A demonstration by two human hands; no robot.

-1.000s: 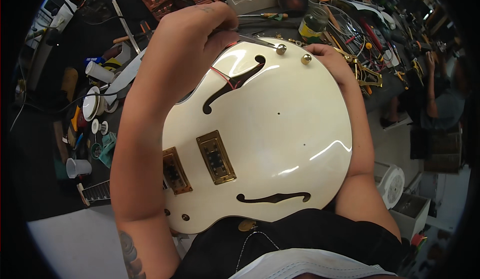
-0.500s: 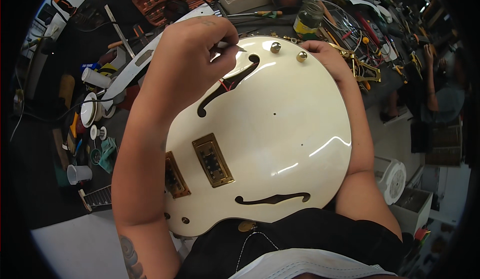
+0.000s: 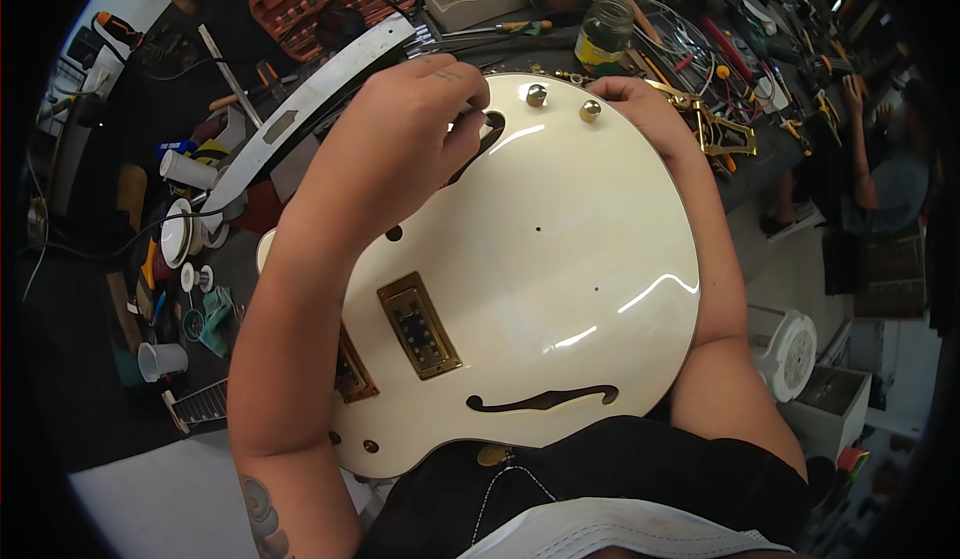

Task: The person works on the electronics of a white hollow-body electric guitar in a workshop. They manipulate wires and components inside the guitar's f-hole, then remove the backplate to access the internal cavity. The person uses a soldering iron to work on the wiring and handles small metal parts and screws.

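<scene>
A cream electric guitar body (image 3: 550, 209) fills the middle, with two gold pickups (image 3: 417, 324), f-holes (image 3: 540, 399) and metal knobs (image 3: 590, 109). My left hand (image 3: 410, 144) is closed over the upper f-hole, fingers pinched round a slim metal tool that they mostly hide. My right hand (image 3: 645, 119) grips the guitar's upper right edge, fingertips curled beside the knobs. A gold tailpiece (image 3: 728, 134) lies just beyond that hand.
The dark bench holds an orange socket case (image 3: 285, 9), a grey tray (image 3: 470, 4), a glass jar (image 3: 603, 34), a long white strip (image 3: 300, 109), cups (image 3: 162, 361) and many tools. A person (image 3: 895, 159) works at the far right, beside a white appliance (image 3: 785, 349).
My left hand has come down and slightly right onto the upper f-hole, its pointed tool now mostly hidden. The long white strip behind it shows more. My right hand keeps its grip.
</scene>
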